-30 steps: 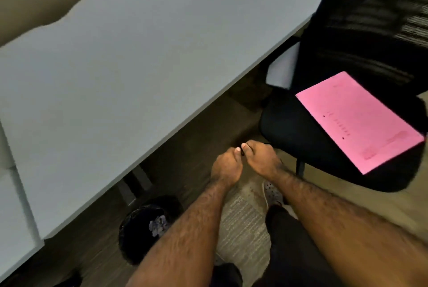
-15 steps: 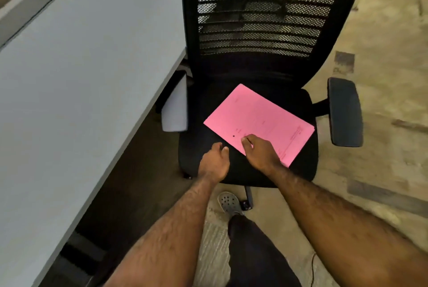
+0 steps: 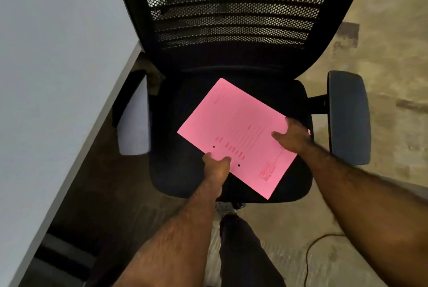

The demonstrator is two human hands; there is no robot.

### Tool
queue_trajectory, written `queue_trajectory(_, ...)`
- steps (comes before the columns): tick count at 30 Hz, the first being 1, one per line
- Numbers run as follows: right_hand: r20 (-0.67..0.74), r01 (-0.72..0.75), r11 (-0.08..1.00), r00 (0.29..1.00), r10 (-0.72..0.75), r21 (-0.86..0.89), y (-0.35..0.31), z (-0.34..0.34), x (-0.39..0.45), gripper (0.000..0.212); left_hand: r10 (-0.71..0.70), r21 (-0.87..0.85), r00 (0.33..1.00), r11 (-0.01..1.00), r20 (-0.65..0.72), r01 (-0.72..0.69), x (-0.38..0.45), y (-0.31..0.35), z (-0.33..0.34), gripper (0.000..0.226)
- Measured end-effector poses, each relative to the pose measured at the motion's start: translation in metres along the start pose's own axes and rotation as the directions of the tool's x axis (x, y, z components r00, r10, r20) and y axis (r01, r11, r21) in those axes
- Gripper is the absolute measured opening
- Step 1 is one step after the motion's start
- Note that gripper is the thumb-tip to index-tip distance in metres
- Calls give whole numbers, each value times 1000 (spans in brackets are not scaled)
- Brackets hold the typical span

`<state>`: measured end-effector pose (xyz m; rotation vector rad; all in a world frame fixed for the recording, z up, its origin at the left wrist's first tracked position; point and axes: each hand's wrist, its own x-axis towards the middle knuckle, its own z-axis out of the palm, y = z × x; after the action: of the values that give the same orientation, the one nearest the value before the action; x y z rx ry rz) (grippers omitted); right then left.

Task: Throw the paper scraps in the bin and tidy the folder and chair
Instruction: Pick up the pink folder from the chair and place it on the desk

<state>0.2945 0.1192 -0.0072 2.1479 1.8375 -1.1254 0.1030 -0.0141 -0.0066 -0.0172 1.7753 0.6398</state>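
Nearest the camera: dark trouser leg (image 3: 245,254) and a grey perforated shoe (image 3: 224,207) on the mottled beige floor (image 3: 382,38); thin black cable (image 3: 320,243) curling on the floor at lower right.

Left hand (image 3: 215,168) at the near long edge of the pink folder (image 3: 234,133), thumb and a fingertip on top between the two punched holes, remaining fingers curled at or under the edge. Pinched on the folder, as far as visible. Right hand (image 3: 292,135) at the folder's right-hand corner, fingers (image 3: 278,134) spread flat on the top face, thumb side toward the edge. Whether anything closes beneath the cover: cannot tell.

Folder lying diagonally on the black seat (image 3: 171,170) of the office chair (image 3: 231,59), closed, faint print and a stamped box near its near corner; text not legible. Whether flat on the cushion or slightly raised: cannot tell.

Right armrest (image 3: 348,117) grey-blue, clear of the folder. Left armrest (image 3: 134,122) just beside the edge of the pale grey desk (image 3: 58,78), partly beneath it.

Farthest: black mesh backrest, upright, filling the top of the view.
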Motion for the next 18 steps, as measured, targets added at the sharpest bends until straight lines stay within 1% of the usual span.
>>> queue_trajectory(2,19,-10,997,1000,12,-75,7,2,9,63,-22,-36,999,999,-44,20,3,2,3,80)
queue_trajectory(6,-62,-52,984,997,42,-168,2,3,11,69,-4,-71,996,997,-84,-2,5,1,1,81)
queue_trajectory(8,-28,-105,976,994,101,-190,1,1,9,74,15,-102,996,995,-91,-24,4,1,-2,82)
queue_trajectory(9,7,-123,976,992,126,-182,1,0,7,73,31,-105,994,994,-101,-42,2,2,-4,82)
queue_trajectory(13,113,-167,982,978,176,-88,7,-2,-8,50,138,-89,977,984,-162,-154,-11,5,-13,82)
queue_trajectory(16,154,-242,970,960,235,25,10,3,-26,52,195,-111,964,970,-183,-218,-24,9,-17,69)
queue_trajectory(18,115,-273,956,958,262,103,11,5,-40,51,222,-146,960,958,-167,-247,-36,11,-22,56)
